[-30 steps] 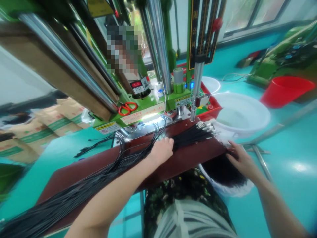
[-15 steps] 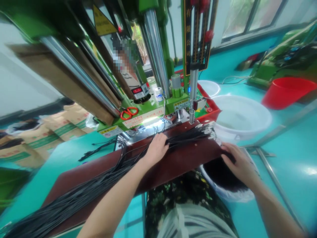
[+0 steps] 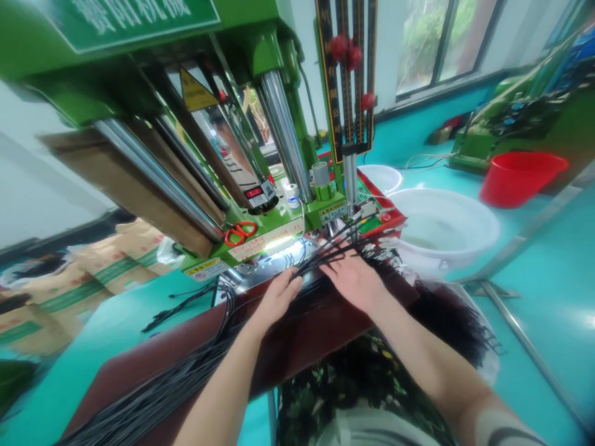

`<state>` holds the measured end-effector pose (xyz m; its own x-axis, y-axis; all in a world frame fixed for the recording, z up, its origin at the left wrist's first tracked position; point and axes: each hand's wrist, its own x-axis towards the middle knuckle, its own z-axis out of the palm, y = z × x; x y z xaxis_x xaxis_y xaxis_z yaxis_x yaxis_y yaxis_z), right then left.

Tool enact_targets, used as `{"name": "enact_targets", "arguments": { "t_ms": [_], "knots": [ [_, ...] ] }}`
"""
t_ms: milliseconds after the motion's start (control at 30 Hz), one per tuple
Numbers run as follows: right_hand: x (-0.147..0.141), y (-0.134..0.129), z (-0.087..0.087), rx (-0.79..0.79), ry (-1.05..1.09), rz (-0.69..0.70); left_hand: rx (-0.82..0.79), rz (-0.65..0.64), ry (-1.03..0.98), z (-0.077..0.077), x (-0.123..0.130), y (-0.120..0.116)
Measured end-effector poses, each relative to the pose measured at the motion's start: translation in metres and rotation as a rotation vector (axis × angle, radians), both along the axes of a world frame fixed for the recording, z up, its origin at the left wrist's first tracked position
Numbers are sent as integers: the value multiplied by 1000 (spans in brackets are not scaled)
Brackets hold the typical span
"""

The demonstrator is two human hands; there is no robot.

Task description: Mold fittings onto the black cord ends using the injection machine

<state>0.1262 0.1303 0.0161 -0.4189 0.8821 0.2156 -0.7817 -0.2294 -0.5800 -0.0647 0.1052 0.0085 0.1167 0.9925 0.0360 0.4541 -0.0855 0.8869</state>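
Long black cables (image 3: 162,378) run in a thick bundle along the brown board (image 3: 111,371) in front of the green machine (image 3: 311,207). My left hand (image 3: 280,296) is closed around a small bunch of cables, lifted near the machine's lit metal plate (image 3: 281,257). To its right, my right hand (image 3: 351,275) lies against the same bunch, fingers stretched and apart, palm side partly hidden. The bunch's ends point up and right beyond my fingers. More cable ends with pale tips (image 3: 383,254) lie just past my right hand.
Orange-handled scissors (image 3: 240,233) rest on the machine's ledge. A red-framed control box (image 3: 395,223), a white tub (image 3: 446,223) and a red bucket (image 3: 520,179) stand right. Black material (image 3: 450,319) fills a lined container at the board's right end. Paper sacks (image 3: 106,266) stand left.
My right hand has moved left from the board's right end to the cables. A bunch of cables is now raised at my left hand. The view has tilted upward.
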Motion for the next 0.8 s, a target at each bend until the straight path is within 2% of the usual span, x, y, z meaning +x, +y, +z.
{"name": "enact_targets", "arguments": {
  "t_ms": [67,167,233,300,367,467,567,633,733,767,800],
  "knots": [
    [0,15,19,28,13,-72,2,-39,-30,-3,2,-2],
    [5,20,41,72,-71,-159,-45,-151,-23,-6,8,-7],
    [7,16,48,87,-180,-166,-145,-305,-10,-6,14,-11],
    [9,12,49,78,-257,-171,-207,-387,-26,-5,19,-11],
    [11,12,46,66,-270,-208,-115,-305,-10,-3,24,-8],
    [16,18,36,63,-274,-292,243,-81,154,1,25,-1],
    [27,23,26,108,-511,-325,483,25,293,4,21,4],
    [37,22,22,235,-848,-179,498,75,307,6,17,4],
    [49,14,20,471,-1378,274,307,89,153,12,12,3],
    [50,10,19,518,-1442,410,214,76,62,14,10,3],
    [50,8,17,527,-1423,486,134,59,-32,16,9,3]
  ]
}}
